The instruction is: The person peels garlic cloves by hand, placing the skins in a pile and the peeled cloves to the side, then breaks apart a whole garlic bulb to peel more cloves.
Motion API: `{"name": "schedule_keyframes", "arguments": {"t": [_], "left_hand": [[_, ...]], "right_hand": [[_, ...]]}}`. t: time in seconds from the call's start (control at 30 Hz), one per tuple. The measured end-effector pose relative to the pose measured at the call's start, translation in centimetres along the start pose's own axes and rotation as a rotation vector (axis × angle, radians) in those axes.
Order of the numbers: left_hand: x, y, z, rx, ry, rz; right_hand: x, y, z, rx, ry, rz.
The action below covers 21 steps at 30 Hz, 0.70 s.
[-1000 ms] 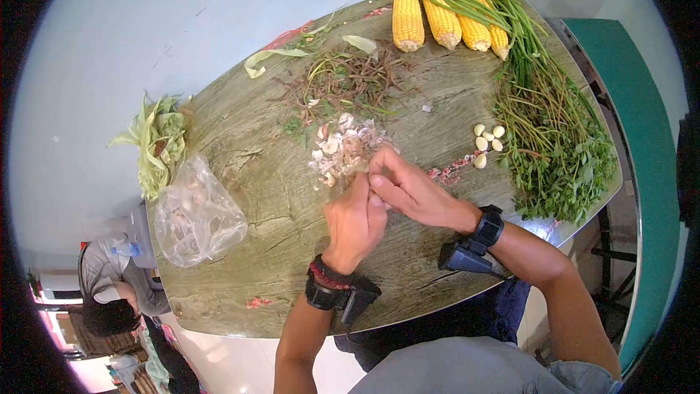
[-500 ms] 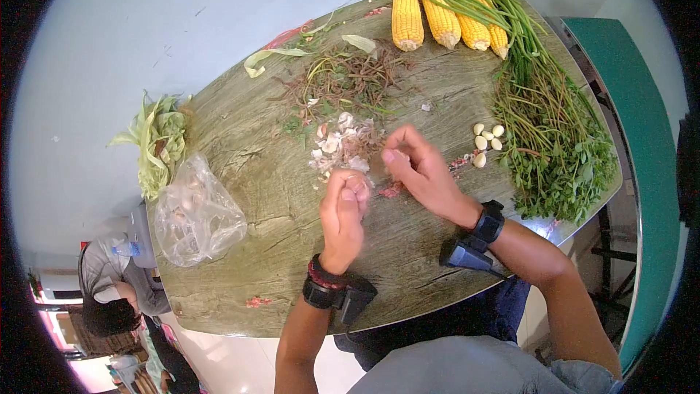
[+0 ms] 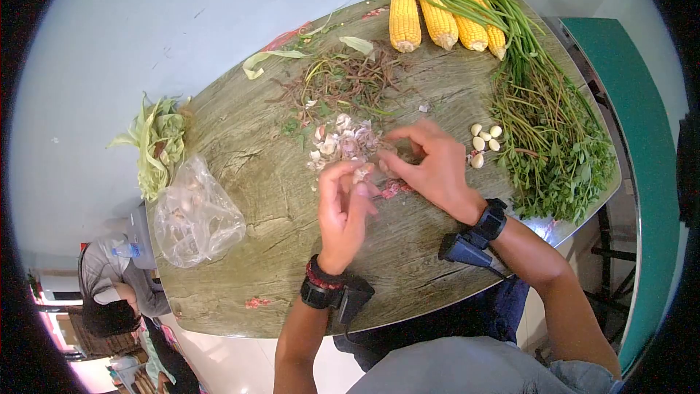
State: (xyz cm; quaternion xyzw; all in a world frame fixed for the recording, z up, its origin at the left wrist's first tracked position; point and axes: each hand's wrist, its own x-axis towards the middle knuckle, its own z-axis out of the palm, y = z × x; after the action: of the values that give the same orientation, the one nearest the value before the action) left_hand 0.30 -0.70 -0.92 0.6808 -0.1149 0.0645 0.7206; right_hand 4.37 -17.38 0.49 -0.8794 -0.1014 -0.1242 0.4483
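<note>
My left hand (image 3: 343, 215) has its fingers curled round a garlic clove (image 3: 362, 173), pale and partly in its skin, with the thumb against it. Just to the right, my right hand (image 3: 435, 171) is held with thumb and forefinger apart, and nothing shows between them. Its fingertips are at the edge of a heap of garlic skins and cloves (image 3: 344, 142). Several peeled garlic cloves (image 3: 477, 142) lie in a small group right of my right hand.
Corn cobs (image 3: 405, 18) lie at the back beside long green beans (image 3: 514, 22) and leafy greens (image 3: 561, 153). Plant trimmings (image 3: 350, 76) lie behind the garlic skins. At left are a clear plastic bag (image 3: 197, 219) and corn husks (image 3: 160, 138). A person (image 3: 120, 284) is at lower left.
My left fingers have loosened from a tighter curl, bringing the garlic clove into view. My right hand has shifted slightly right, its thumb and forefinger still near the garlic skins.
</note>
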Motion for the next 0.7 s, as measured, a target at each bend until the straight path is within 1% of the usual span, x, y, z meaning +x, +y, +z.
{"name": "schedule_keyframes", "arguments": {"t": [0.07,0.17,0.27,0.37,0.47,0.57,0.67,0.7], "left_hand": [[0.2,-0.3,-0.2,0.03,0.028,0.022],[0.3,-0.5,-0.4,0.085,0.023,0.029],[0.2,0.3,0.2,0.031,0.097,-0.029],[0.0,-0.7,-0.6,0.07,0.081,-0.01],[0.2,-0.5,-0.4,0.088,0.078,0.005],[0.1,-0.5,-0.4,0.094,0.11,0.031],[-0.1,-1.0,-0.9,0.199,0.106,0.047],[-0.3,-1.1,-1.0,0.198,0.121,0.038]], "right_hand": [[0.0,0.4,-0.2,0.107,0.042,-0.127],[0.2,0.1,0.6,0.443,-0.073,-0.395],[-0.4,-0.5,0.5,0.569,-0.232,-0.181],[-0.5,0.4,1.2,0.636,-0.229,-0.131],[-0.3,-0.1,0.7,0.56,-0.205,-0.147],[-0.5,0.7,1.1,0.531,-0.187,-0.226],[-0.3,1.1,1.3,0.421,-0.141,-0.366],[-0.4,0.9,1.2,0.404,-0.126,-0.356]]}}
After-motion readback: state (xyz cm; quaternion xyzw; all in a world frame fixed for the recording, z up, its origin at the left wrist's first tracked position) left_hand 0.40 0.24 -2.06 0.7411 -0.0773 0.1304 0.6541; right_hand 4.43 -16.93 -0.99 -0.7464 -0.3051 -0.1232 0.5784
